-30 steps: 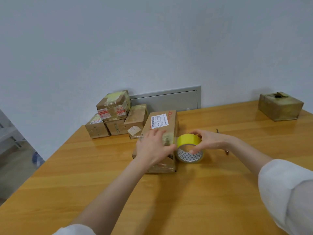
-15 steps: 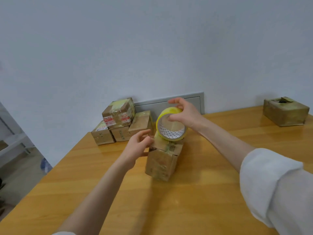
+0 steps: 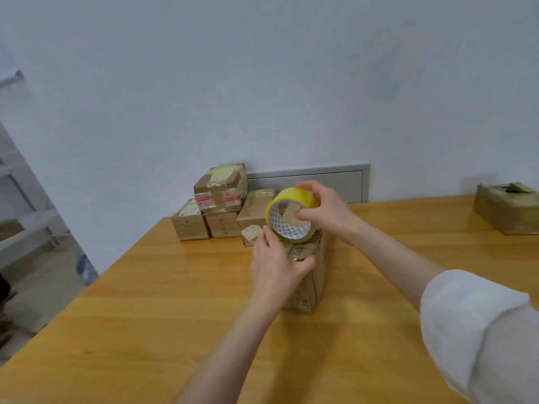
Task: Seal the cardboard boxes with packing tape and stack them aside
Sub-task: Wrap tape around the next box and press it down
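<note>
Both hands have shifted in the last half second: the left hand (image 3: 275, 266), which hung open just left of the box, now sits at the top of the tall brown cardboard box (image 3: 316, 275), its thumb lying across the box's upper end and its fingers reaching up to the lower rim of the yellow roll of packing tape (image 3: 288, 196). The right hand (image 3: 326, 208) grips that roll just above the box, thumb inside the patterned core and fingers curled over the outer band, and the core now faces more towards the camera. A second ago the box lay flat and the roll stood beside it on the wooden desk (image 3: 175, 301); the box now stands on end near the middle of the desk. Seen from the back, the left hand does not show whether it pinches the tape's free end or only steadies the box. The step in hand looks like finding and drawing off the tape end. The next move probably calls for pressing that end onto the box top while the right hand pulls the roll away. Sealing is not yet done. A stack of taped cardboard boxes (image 3: 217, 196) waits at the desk's far left corner, and a lone cardboard box (image 3: 507, 208) sits at its far right edge.
</note>
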`<state>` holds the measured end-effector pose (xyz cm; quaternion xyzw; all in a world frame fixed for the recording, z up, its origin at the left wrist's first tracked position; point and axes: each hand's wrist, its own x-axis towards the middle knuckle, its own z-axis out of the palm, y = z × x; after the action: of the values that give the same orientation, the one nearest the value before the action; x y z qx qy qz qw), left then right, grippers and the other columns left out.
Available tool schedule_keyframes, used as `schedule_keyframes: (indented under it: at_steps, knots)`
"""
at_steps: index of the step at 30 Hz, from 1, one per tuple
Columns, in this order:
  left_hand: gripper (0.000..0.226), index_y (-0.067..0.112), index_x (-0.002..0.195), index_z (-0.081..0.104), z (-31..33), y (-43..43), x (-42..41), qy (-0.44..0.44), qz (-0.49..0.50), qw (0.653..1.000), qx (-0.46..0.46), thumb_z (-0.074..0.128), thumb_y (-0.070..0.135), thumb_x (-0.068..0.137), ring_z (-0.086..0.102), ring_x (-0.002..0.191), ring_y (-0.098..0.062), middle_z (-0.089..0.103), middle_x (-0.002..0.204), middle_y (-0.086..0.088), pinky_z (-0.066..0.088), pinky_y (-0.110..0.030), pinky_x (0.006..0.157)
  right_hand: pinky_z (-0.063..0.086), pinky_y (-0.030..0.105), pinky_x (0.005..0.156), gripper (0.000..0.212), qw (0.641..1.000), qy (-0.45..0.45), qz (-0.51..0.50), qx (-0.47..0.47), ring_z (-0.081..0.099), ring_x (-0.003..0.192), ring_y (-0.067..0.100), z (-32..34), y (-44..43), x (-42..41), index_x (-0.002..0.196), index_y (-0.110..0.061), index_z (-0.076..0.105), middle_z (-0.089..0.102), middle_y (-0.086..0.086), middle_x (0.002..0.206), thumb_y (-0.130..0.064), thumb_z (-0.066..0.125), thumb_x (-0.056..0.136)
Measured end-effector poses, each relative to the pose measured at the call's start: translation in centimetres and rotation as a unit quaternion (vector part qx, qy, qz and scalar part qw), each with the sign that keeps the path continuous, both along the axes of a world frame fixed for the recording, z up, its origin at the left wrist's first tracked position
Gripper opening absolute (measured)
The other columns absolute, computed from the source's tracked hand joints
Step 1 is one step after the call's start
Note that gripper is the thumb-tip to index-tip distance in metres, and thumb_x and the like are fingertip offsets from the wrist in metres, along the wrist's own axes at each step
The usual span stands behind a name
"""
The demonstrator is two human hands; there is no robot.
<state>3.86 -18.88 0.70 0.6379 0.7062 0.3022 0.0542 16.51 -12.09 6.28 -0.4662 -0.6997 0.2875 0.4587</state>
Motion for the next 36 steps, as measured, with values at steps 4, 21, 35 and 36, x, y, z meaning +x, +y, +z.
schedule_keyframes:
  at_steps: [4, 21, 35, 36]
  knots:
    - [0.101, 0.005, 0.144, 0.025, 0.2, 0.6, -0.2, 0.019, -0.016, 0.999, -0.037, 0.067, 0.06, 0.07, 0.046, 0.123, -0.03, 0.042, 0.138, -0.012, 0.045, -0.039, 0.092, 0.048, 0.032, 0.079, 0.054, 1.0, -0.022, 0.005, 0.011, 0.056, 0.088, 0.017, 0.2, -0.3, 1.1, 0.12, -0.03, 0.056, 0.06, -0.005, 0.099, -0.011, 0.07, 0.071]
    - [0.082, 0.012, 0.127, 0.041, 0.6, 1.5, -1.5, 0.052, -0.048, 0.994, -0.082, 0.062, 0.065, 0.069, 0.052, 0.104, -0.027, 0.049, 0.115, -0.006, 0.045, -0.035, 0.072, 0.046, 0.008, 0.059, 0.036, 0.984, -0.172, 0.026, -0.03, 0.066, 0.084, 0.006, -0.3, -3.4, 6.9, 0.101, -0.038, 0.067, 0.069, -0.008, 0.098, -0.02, 0.069, 0.071]
    - [0.096, 0.01, 0.153, 0.005, 1.6, 1.5, 0.0, 0.267, -0.134, 0.954, -0.009, 0.049, 0.06, 0.084, 0.0, 0.148, -0.023, 0.006, 0.161, -0.007, 0.008, -0.043, 0.12, 0.046, 0.034, 0.058, 0.038, 0.984, -0.174, -0.041, -0.001, 0.055, 0.064, 0.011, -4.8, -4.9, 7.5, 0.095, -0.053, 0.049, 0.06, -0.01, 0.073, -0.029, 0.049, 0.065]
    - [0.092, 0.011, 0.153, 0.004, 1.8, 1.8, 0.4, 0.284, -0.158, 0.946, -0.004, 0.046, 0.059, 0.087, -0.002, 0.148, -0.021, 0.003, 0.161, -0.006, 0.004, -0.041, 0.121, 0.045, 0.033, 0.056, 0.038, 0.983, -0.177, -0.042, 0.003, 0.054, 0.064, 0.01, -4.9, -4.8, 7.6, 0.096, -0.053, 0.049, 0.059, -0.011, 0.073, -0.028, 0.051, 0.067]
